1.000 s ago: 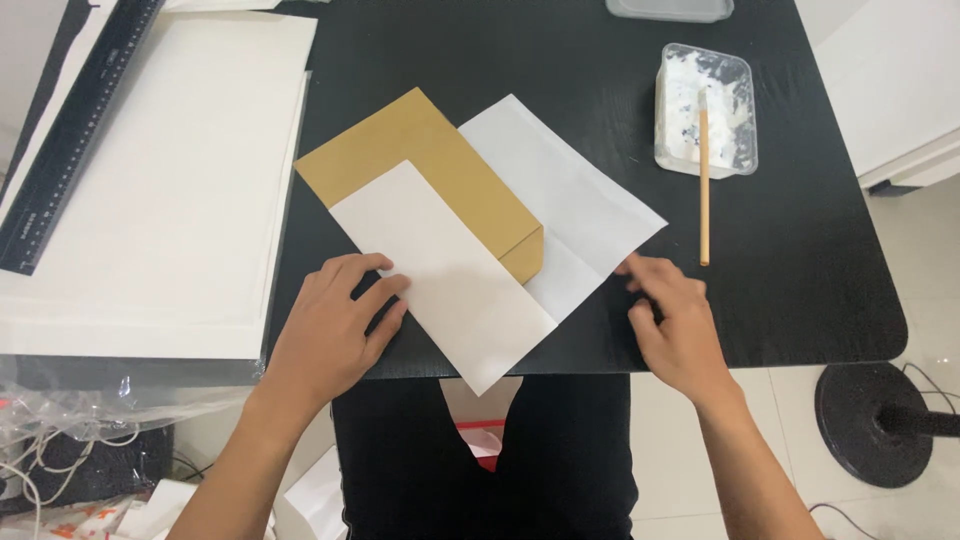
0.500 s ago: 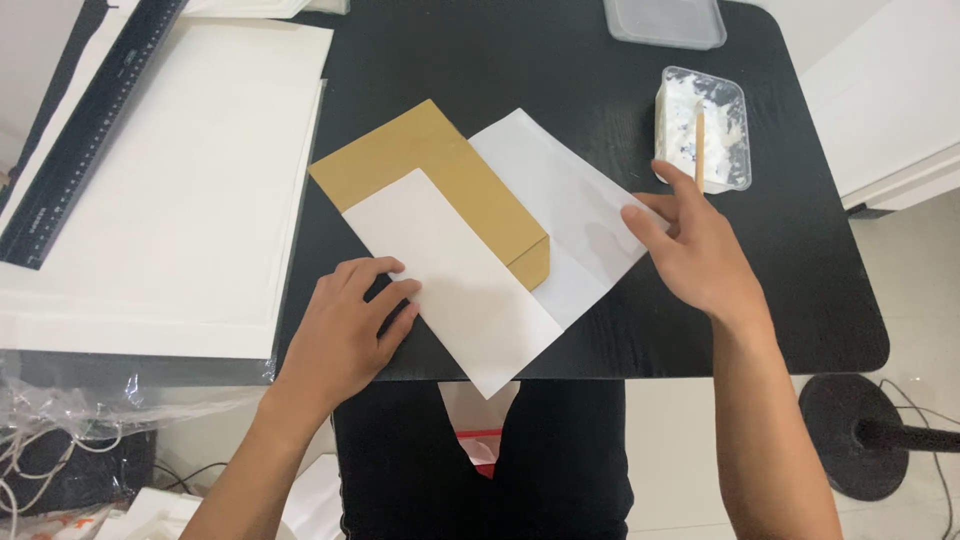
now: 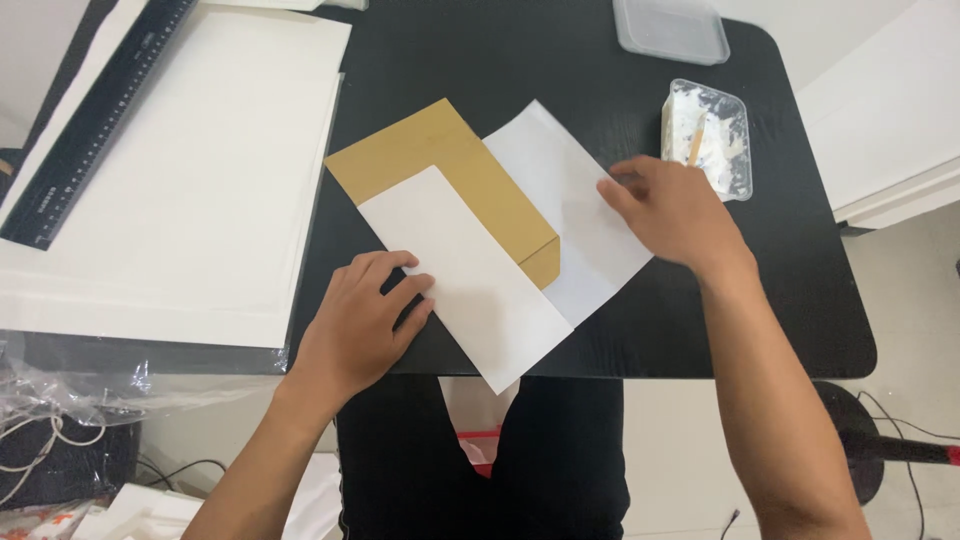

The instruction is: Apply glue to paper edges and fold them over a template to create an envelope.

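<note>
Head view: a brown paper (image 3: pixel 440 150) lies slantwise on the black surface (image 3: pixel 500 60), wrapped by a white sheet (image 3: pixel 560 170). One flap of the sheet is folded over the brown paper's near side. The left hand (image 3: pixel 360 320) lies flat on that flap's lower left edge, its grip apart, fingers spread and pressing, holding nothing. The right hand (image 3: pixel 670 210) is over the sheet's far right edge, just beside a clear tub (image 3: pixel 735 150) of white paste with a wooden stick (image 3: pixel 697 140) in it. Its grip is also apart and empty; whether it touches the paper cannot be told. An empty clear tub (image 3: pixel 672 28) sits at the far edge, and a stack of white boards (image 3: pixel 190 180) with a black ruler (image 3: pixel 95 120) lies to the left.

The work looks to be at the stage of pinning the fold down while the free hand goes for the paste. A sound next move would call for a pinch on the stick without the left hand letting the flap slip.

A second ago the right hand rested on the sheet's near right edge; it has since travelled up toward the tub. The left hand and the papers have hardly shifted.
</note>
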